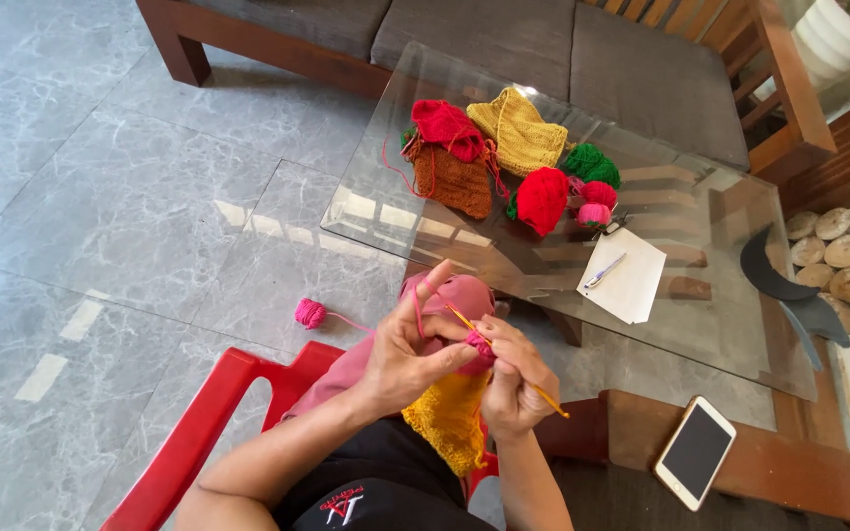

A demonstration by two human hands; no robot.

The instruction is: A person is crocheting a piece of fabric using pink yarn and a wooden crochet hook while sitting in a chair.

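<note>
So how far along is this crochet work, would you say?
Several finished-looking pieces lie on the glass table: a yellow piece, a brown one and a red one. In hand: the left hand holds a small pink piece while the right hand works the hook. The pink yarn ball on the floor suggests more to go.

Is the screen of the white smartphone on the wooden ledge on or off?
Off: the white smartphone lies face up on the wooden ledge, its screen uniformly dark.

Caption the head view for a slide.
Left hand tensions pink yarn while right hand works a crochet hook on a pink-and-yellow piece; finished pieces sit on a glass table.
</note>
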